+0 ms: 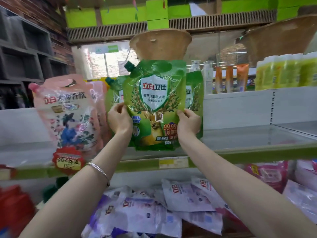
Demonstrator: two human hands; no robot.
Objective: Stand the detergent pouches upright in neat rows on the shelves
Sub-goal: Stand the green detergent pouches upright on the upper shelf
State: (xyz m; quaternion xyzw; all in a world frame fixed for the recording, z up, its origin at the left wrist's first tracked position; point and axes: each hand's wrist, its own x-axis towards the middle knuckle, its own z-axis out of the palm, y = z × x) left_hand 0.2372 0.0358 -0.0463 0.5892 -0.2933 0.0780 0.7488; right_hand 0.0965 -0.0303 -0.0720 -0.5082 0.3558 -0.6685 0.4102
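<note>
A shop aisle, with a white metal shelf (248, 136) edged in green. Over its front, a glossy green spouted detergent pouch (154, 93) is upright between the left hand (120, 120) and the right hand (187, 123), each pinching a side edge. Its base may be touching the shelf. A pink floral pouch (68, 114) stands just to the left.

Green pouch (154, 103): brand "立白卫仕", under it "天然除菌洗衣液", lower right "99.99%". Pink pouch (68, 114): "立白 大师香氛". Red tag (68, 159): handwritten "15". White pouches (185, 194): "立白".
</note>
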